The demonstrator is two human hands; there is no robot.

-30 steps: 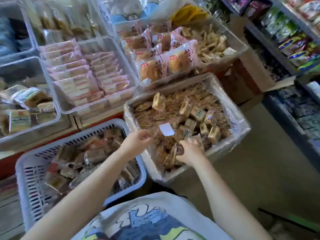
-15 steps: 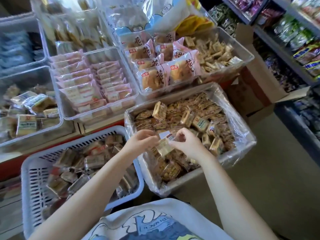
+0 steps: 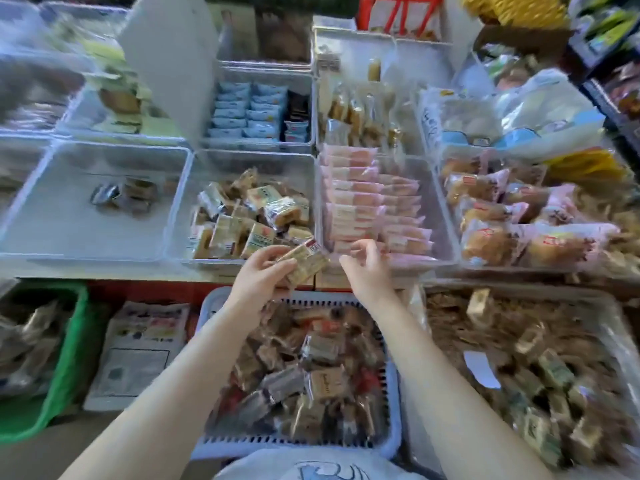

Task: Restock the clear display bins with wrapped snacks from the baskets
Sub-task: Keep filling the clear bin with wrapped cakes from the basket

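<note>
Left hand (image 3: 258, 271): fingers curled round a snack (image 3: 304, 261).
Right hand (image 3: 367, 268): loosely curled, empty.
Advice: drop it well inside the bin (image 3: 242, 157).

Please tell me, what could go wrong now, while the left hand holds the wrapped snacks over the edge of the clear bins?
1. The left hand grips several wrapped snacks at once, right above the front rim of the clear bin. One could slip and fall outside it.
2. The snacks hang near the border with the bin of pink packets, so they may land in the wrong bin.
3. The right hand holds nothing, so it does not support the bundle.
</note>
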